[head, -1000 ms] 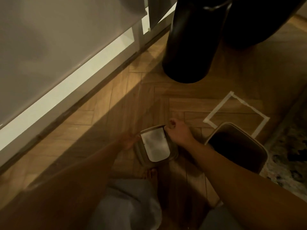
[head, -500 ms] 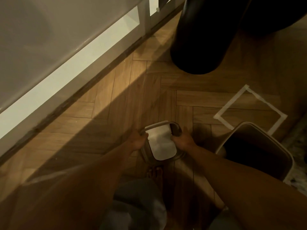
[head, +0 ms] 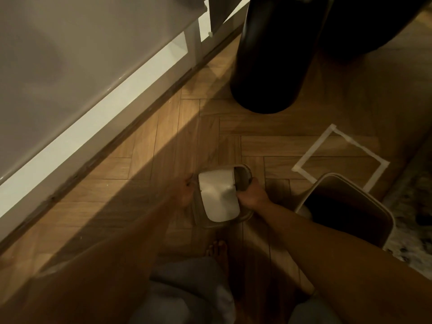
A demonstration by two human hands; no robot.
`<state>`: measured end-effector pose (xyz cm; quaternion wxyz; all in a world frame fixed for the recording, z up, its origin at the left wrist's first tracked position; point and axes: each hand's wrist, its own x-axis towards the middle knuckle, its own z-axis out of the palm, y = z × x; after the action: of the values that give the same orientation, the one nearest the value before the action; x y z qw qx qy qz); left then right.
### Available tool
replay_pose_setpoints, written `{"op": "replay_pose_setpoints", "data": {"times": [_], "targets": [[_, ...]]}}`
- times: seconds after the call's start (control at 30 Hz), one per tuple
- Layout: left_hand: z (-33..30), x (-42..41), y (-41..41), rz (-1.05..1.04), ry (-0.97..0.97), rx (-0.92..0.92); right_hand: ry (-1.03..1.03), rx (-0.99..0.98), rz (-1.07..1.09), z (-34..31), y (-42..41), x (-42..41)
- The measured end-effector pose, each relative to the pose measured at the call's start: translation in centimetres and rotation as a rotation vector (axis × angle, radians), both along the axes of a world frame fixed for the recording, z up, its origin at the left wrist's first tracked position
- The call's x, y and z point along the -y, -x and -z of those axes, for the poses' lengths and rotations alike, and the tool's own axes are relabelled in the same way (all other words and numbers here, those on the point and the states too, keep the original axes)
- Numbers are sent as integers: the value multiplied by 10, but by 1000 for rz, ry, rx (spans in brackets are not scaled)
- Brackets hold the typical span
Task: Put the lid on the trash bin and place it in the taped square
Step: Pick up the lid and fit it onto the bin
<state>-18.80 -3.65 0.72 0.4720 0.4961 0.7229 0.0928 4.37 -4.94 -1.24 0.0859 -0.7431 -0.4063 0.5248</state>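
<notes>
Since half a second ago, both of my hands have tipped the lid so its white flap faces up toward me, and the view has drawn back a little. My left hand grips the lid's left edge and my right hand clasps its right edge; the lid sits low over the wooden floor, its long axis running away from me. To its right the open trash bin stands upright, its far rim overlapping the near corner of the taped square. Bare floor lies open left of the lid up to the white cabinet. A black cylinder stands beyond, a rug lies right of the bin, and my bare foot is just below the lid.
</notes>
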Motion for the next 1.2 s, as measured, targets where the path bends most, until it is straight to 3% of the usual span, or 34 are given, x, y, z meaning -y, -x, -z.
{"op": "replay_pose_setpoints", "data": {"times": [0.2,0.3,0.47,0.7,0.83,0.97,1.2], "targets": [[-85,-25,-12,-38,-302,161,-142,48,-139,-52,-5,-4],[-125,-24,-24,-40,-297,266,-186,40,-200,-86,-10,-2],[-163,-15,-52,-45,-352,243,-257,-1,-269,-150,-15,13],[-194,0,-98,-89,-363,270,-181,-445,-193,-222,-25,73],[-203,11,-128,-61,-354,287,-256,-423,-248,-233,-38,97],[-207,22,-152,6,-430,279,-320,-397,-140,-234,-63,108],[-209,30,-176,77,-611,210,-303,-609,182,-233,-122,122]]}}
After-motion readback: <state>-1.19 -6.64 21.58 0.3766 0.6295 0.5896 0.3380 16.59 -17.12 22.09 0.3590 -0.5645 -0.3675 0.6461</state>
